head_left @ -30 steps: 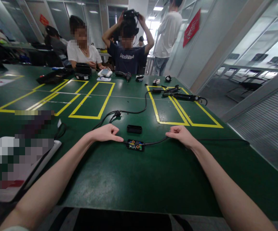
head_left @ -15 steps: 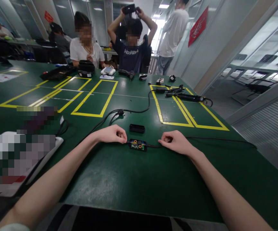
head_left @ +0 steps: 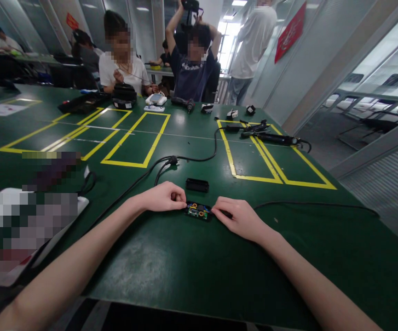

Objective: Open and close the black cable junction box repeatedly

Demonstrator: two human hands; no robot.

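Observation:
A small black case (head_left: 199, 217) lies open on the table in front of me, holding a green circuit board (head_left: 193, 212) with copper-coloured coils and coloured wires. At its left end, my left hand (head_left: 166, 196) is closed in a pinch on the black cable, whose gripped part is mostly hidden. My right hand (head_left: 238, 215) pinches the black cable (head_left: 288, 202) close to the case's right end; the cable trails off to the right. Just beyond the case sits its loose black cover (head_left: 197, 185), hollow side up.
A cable with a plug (head_left: 173, 160) curves across the green table (head_left: 143, 262). Yellow tape (head_left: 233, 161) marks rectangles. Black tools (head_left: 274, 139) lie at the far right, a drill (head_left: 185, 105) at the back. Co-workers sit and stand beyond; a blurred-out object lies on my left.
My right hand has slid left along the cable, up to the case's end. My left hand has shifted slightly right, closer to the case. A co-worker opposite has moved their raised arms.

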